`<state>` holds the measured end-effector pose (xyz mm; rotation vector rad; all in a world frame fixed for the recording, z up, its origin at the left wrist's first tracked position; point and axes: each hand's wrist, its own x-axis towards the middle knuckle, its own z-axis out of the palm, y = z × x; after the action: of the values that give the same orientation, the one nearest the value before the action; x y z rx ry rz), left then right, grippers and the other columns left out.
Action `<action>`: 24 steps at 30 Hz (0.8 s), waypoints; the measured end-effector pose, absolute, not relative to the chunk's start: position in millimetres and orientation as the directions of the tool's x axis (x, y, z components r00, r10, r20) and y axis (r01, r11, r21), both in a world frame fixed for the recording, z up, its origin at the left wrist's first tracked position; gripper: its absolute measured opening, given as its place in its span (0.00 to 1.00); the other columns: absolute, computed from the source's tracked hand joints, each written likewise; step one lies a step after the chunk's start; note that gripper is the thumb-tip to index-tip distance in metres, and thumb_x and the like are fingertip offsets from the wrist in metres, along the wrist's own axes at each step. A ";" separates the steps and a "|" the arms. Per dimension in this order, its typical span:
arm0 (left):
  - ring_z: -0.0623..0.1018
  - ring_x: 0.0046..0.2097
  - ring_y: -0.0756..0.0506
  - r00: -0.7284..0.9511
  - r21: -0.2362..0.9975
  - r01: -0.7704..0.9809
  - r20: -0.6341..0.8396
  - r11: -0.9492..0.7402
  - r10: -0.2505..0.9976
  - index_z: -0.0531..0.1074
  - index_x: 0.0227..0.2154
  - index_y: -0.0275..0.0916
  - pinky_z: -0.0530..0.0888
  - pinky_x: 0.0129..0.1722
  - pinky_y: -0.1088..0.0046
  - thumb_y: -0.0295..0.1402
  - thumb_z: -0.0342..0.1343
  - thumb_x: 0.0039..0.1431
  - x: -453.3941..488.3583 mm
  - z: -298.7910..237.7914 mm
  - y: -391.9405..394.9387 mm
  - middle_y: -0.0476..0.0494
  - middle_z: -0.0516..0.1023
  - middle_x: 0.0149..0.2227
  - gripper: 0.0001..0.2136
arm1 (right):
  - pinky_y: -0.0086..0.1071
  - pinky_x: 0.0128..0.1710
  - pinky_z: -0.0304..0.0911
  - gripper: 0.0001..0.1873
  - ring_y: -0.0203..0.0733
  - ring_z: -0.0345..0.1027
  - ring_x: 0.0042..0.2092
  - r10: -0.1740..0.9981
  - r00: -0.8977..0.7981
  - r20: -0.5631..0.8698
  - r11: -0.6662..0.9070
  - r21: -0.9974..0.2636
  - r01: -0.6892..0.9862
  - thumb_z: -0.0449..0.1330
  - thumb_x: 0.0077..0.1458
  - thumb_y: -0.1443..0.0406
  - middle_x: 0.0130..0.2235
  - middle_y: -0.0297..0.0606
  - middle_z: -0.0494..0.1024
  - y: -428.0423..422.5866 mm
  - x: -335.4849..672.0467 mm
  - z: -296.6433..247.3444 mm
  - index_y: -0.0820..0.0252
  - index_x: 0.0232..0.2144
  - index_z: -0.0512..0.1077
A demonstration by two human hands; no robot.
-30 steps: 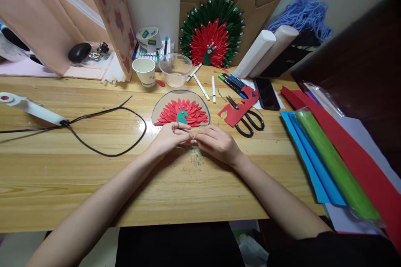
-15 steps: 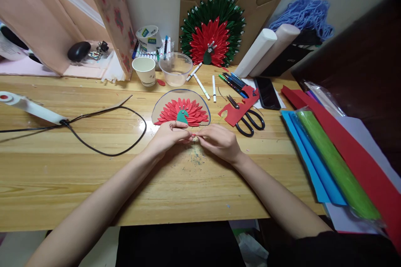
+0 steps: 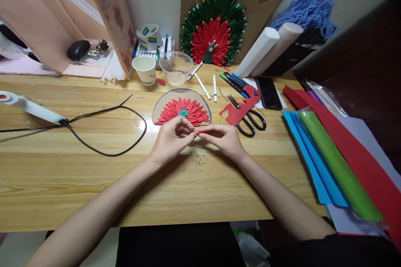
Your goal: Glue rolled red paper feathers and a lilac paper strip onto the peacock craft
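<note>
Both have lifted a little: the left hand [image 3: 171, 138] and the right hand [image 3: 223, 139] pinch one tiny red piece [image 3: 197, 133] between closed fingertips. It looks light, thin and bendy; hold its ends softly.

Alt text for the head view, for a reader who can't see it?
The left hand and right hand pinch a small red piece between them above a wooden table, just before a half-round card with a red paper peacock. Scissors and coloured sheets lie to the right, a corded white tool to the left.
</note>
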<state>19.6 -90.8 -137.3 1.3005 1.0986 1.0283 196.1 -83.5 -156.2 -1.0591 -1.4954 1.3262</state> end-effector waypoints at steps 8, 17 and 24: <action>0.76 0.33 0.50 0.206 0.985 0.133 0.085 -0.114 0.975 0.66 0.28 0.37 0.73 0.33 0.76 0.30 0.57 0.50 19.5 -134.5 -95.1 0.47 0.74 0.30 0.05 | 0.35 0.37 0.69 0.06 0.41 0.74 0.35 0.903 -0.288 0.320 0.399 -0.873 0.281 0.64 0.48 0.66 0.33 0.39 0.80 -82.8 201.9 -151.2 0.56 0.32 0.78; 0.76 0.33 0.50 0.130 0.994 0.097 0.030 -0.043 0.991 0.67 0.29 0.37 0.73 0.33 0.76 0.32 0.58 0.49 21.9 -134.9 -93.2 0.47 0.75 0.30 0.07 | 0.36 0.38 0.70 0.05 0.41 0.73 0.36 0.917 -0.246 0.314 0.376 -0.885 0.273 0.62 0.49 0.65 0.34 0.38 0.80 -85.2 199.1 -145.4 0.56 0.32 0.78; 0.76 0.38 0.48 0.198 0.982 0.179 0.026 -0.062 0.980 0.73 0.33 0.36 0.74 0.42 0.70 0.34 0.58 0.50 24.5 -135.6 -94.4 0.42 0.77 0.35 0.09 | 0.27 0.24 0.66 0.10 0.33 0.69 0.25 0.960 -0.262 -0.096 -0.096 -0.995 0.011 0.65 0.44 0.60 0.27 0.36 0.79 -78.6 196.4 -155.1 0.61 0.28 0.76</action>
<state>24.5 -94.4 -135.6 1.4631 1.1713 1.0006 196.4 -78.6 -155.1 -1.1423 -1.3534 1.4785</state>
